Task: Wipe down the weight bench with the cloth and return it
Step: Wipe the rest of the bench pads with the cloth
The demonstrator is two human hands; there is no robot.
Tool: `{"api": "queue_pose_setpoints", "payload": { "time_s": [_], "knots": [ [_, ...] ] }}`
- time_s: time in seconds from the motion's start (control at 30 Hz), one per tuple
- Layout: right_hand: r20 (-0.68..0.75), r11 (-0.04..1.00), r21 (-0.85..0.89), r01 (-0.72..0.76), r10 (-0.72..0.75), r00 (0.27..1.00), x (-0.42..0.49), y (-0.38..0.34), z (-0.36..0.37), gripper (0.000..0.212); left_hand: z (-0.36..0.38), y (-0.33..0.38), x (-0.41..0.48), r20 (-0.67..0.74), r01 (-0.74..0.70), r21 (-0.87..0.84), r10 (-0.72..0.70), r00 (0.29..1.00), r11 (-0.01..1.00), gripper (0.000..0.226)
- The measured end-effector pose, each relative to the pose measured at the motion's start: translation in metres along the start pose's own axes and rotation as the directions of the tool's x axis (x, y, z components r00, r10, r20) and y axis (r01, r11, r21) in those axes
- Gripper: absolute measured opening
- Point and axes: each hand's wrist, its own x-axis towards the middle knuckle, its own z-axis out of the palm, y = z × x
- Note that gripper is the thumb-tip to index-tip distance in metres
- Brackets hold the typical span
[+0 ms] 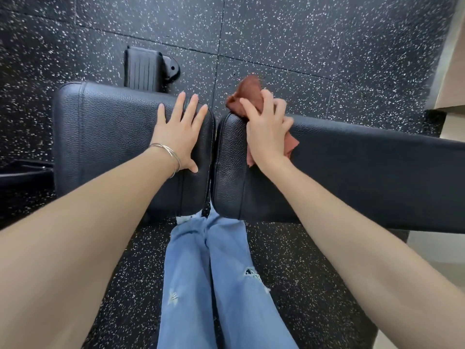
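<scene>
Black rubber gym floor tiles flecked with white (276, 34) cover the ground, seams running between them. A beige wall edge (450, 71) rises at the right, evenly lit.

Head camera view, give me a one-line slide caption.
Right hand presses a brown cloth onto the bench's long pad; left hand rests flat on the seat pad.

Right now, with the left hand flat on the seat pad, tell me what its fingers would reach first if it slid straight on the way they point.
The left hand points up and slightly right across the seat pad. Its fingertips are almost at the pad's far edge, so past that only speckled rubber floor lies ahead, well below. The black bench foot sits left of that line.
</scene>
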Motion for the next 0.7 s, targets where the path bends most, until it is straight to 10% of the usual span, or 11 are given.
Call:
{"api": "queue_pose_setpoints", "payload": {
  "time_s": [0.33,0.7],
  "knots": [
    [-0.029,0.918,-0.082,0.387,-0.39,0.92,-0.119,0.049,0.016,0.05,-0.001,0.0,-0.001,-0.004,0.003,-0.025,-0.004,1.0,1.0,0.141],
    [0.052,0.998,-0.064,0.005,-0.002,0.999,0.0,0.085,-0.014,0.046,-0.002,-0.002,-0.002,-0.024,-0.01,-0.028,0.01,1.0,1.0,0.141]
  ]
}}
